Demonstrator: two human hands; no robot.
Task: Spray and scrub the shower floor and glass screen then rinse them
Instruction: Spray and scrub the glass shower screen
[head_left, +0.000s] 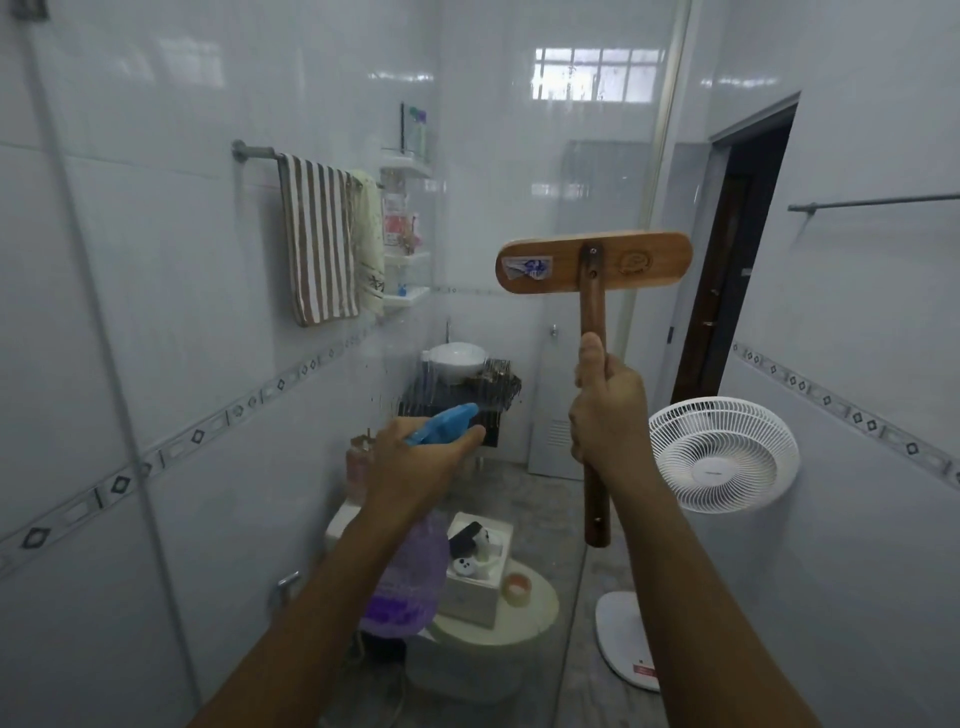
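Observation:
My left hand grips a spray bottle with a purple body and a blue trigger head, its nozzle aimed at the glass screen right in front of me. Wet streaks and droplets run down the glass around the nozzle height. My right hand holds the dark wooden handle of a scrub brush upright. Its wide wooden head faces me, raised close to the glass. The shower floor is out of view.
Behind the glass stand a toilet with a white box and tape roll on its lid, a basin and corner shelves. Striped towels hang at left. A white standing fan and a dark doorway are at right.

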